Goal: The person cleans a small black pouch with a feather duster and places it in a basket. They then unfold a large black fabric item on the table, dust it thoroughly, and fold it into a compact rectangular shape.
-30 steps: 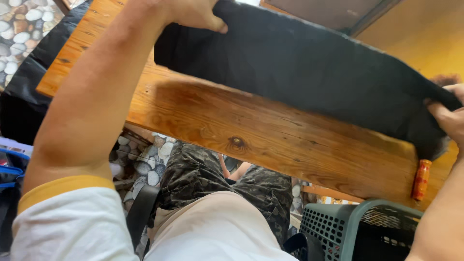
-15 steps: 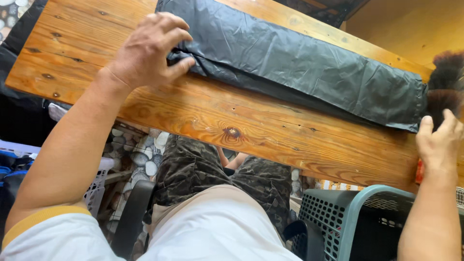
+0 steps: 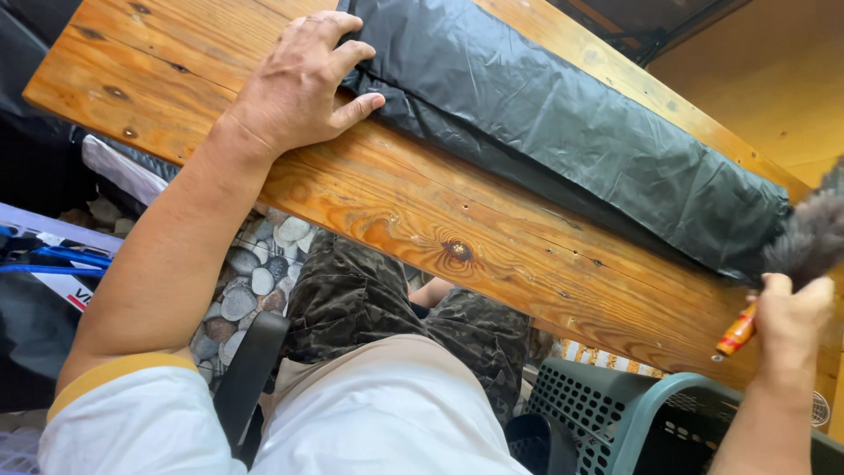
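Left hand (image 3: pixel 303 84): we press it flat, fingers spread, on the black plastic bag (image 3: pixel 563 132).
Right hand (image 3: pixel 791 321): we grip what looks like a feather duster (image 3: pixel 796 264).
Bag: lies folded on the wooden table (image 3: pixel 440 229).

Folded plastic sheet (image 3: pixel 563 123) lying lengthwise on the wooden table (image 3: pixel 422 220), left hand (image 3: pixel 299 84) resting on the sheet's left end, right hand (image 3: pixel 791 317) at its right end gripping a feather duster (image 3: pixel 804 246), slotted basket (image 3: pixel 633 422) below the table's near edge, under the right hand
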